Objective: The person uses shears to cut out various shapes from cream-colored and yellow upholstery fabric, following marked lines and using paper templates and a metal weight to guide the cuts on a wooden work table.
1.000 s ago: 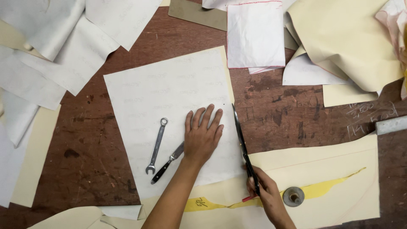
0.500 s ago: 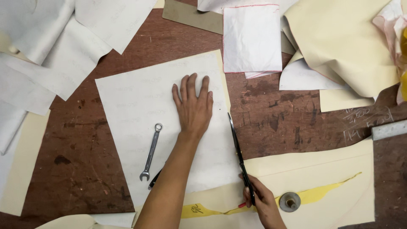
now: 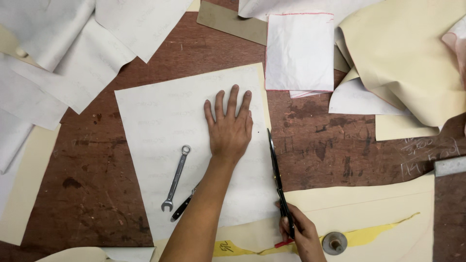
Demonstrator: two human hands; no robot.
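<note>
Head view, looking straight down at a worn reddish-brown table (image 3: pixel 315 145) that is lying under scattered white and cream sheets. A left hand (image 3: pixel 230 127) is pressing flat, fingers spread, on the upper right part of a white sheet (image 3: pixel 160 126) that is sitting tilted near the middle. This hand is gripping nothing; its palm is only resting on the sheet. A right hand (image 3: pixel 302 234) is closing around the handles of long dark scissors (image 3: pixel 277 179) at the lower edge of the view. The blades are pointing away from the person and running along the sheet's right edge; whether they are parted is too thin to tell.

On the same sheet, left of the forearm, a wrench (image 3: pixel 175 178) is lying slantwise, with its ring end up. Just beside it, a small dark-handled tool (image 3: pixel 182 207) is partly hiding under the arm.

A cream sheet (image 3: pixel 378 213) is spreading across the lower right, with a yellow strip (image 3: pixel 369 236) and a small round metal weight (image 3: pixel 334 242) lying on it. A white folded cloth (image 3: pixel 299 51) with a reddish outline is lying at top centre. No containers are showing.
</note>
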